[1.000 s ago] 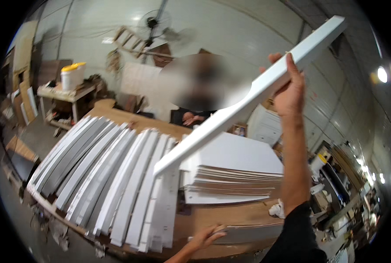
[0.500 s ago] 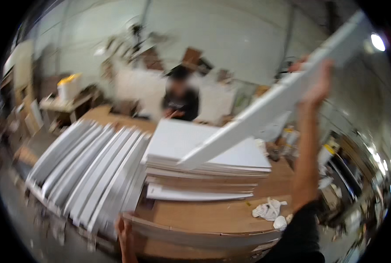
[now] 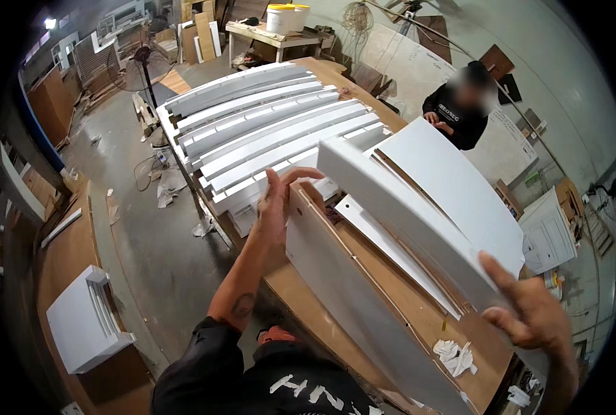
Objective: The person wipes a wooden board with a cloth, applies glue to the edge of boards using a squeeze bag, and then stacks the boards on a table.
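Note:
My left hand is curled around the end of a long panel standing on edge, with a pale face and a bare wood edge. A long white board slants across the worktable above it, gripped near its close end by my right hand. The far end of this board is just right of my left fingers. Beyond it lies a stack of white flat panels. A narrow white strip with a hole lies between the long panel and the board.
Several curved white pieces lie in rows across the table's left part. A crumpled white cloth is on the brown tabletop. Across the table is another person. A slatted white piece rests on a lower surface at left.
My right hand has brought the white board down from its raised slant to the table. My left hand stays at the long panel's end. The view has swung left.

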The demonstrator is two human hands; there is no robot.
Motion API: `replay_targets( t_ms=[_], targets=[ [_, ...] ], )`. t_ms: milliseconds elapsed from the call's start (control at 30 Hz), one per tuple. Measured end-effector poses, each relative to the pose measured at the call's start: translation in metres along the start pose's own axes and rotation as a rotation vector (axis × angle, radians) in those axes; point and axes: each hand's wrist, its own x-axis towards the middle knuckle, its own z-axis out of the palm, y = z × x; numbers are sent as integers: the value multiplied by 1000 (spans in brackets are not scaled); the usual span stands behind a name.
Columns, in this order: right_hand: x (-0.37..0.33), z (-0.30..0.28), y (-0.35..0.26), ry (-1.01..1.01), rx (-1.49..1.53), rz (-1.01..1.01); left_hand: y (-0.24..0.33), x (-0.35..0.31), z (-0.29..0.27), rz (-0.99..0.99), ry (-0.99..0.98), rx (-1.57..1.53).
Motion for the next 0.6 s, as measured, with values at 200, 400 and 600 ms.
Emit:
replay_targets(
  t_ms=[200,400,600],
  targets=[
    [0,24,0,25,136,67,-24,23,22,-27,-3,-92],
    [11,24,-6,-6,312,201,-23,29,20,-21,-67,-132],
    [19,26,-8,24,258,126,-33,35,22,29,114,-110]
  ],
)
